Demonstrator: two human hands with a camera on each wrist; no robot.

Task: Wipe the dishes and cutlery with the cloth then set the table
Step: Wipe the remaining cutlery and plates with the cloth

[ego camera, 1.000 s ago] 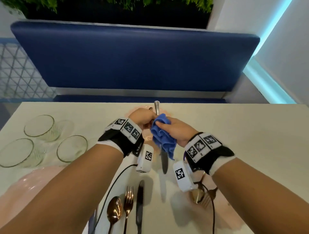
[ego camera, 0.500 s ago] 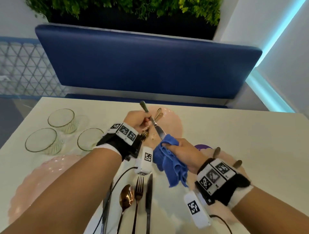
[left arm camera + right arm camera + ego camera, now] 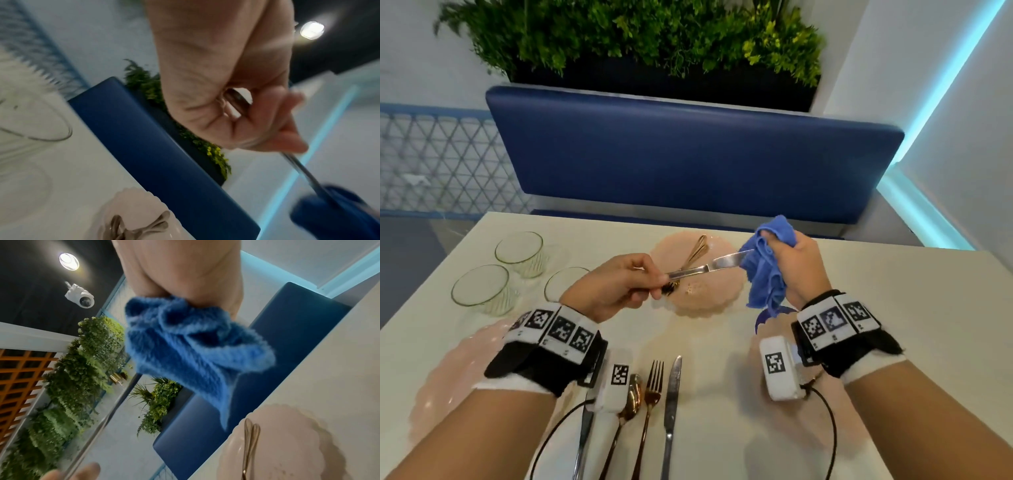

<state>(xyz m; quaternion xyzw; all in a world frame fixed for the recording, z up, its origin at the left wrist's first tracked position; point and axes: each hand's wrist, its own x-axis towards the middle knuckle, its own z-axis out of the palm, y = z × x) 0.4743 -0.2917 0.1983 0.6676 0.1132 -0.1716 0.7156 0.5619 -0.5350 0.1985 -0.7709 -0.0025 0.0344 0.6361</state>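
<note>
My left hand (image 3: 640, 286) pinches the handle of a silver table knife (image 3: 717, 265) and holds it nearly level above the far pink plate (image 3: 709, 301), blade pointing right. The blade tip runs into a bunched blue cloth (image 3: 765, 270) that my right hand (image 3: 786, 251) grips. In the left wrist view the fingers (image 3: 273, 113) curl round the knife (image 3: 301, 168), whose end meets the cloth (image 3: 333, 214). The right wrist view shows the cloth (image 3: 185, 345) hanging from my fist. Gold cutlery (image 3: 697, 251) lies on the far plate.
Three glass bowls (image 3: 518, 251) (image 3: 481, 289) (image 3: 565, 282) stand at the left. A second pink plate (image 3: 445, 377) lies near left. A spoon (image 3: 631, 397), fork (image 3: 654, 380) and knife (image 3: 673, 387) lie side by side near me. A blue bench (image 3: 688, 161) backs the table.
The knife has swung from pointing up and away to lying nearly level, blade to the right. My right hand with the cloth has slid up and right to the blade's tip.
</note>
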